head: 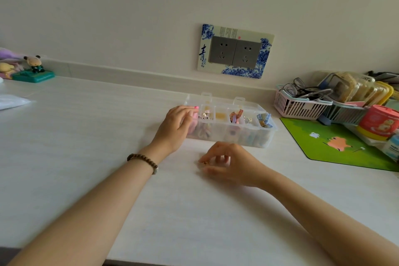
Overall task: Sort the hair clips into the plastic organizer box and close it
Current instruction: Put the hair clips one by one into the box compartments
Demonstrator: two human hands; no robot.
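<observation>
A clear plastic organizer box (266,136) stands on the white table, its lid open toward the wall, and several compartments hold colourful hair clips (236,116). My left hand (177,127) rests against the box's left end, its fingers pinching a small pink clip (196,107) over the leftmost compartment. In front of the box, my right hand (228,163) curls down on the table, its fingertips pinching a tiny gold clip (205,162).
A pink basket (298,107) with glasses, a grey basket of packets and a red tin (380,121) crowd the right side, on and behind a green mat (336,147). Small figurines (32,69) stand at the far left. A wall socket (235,52) is behind the box.
</observation>
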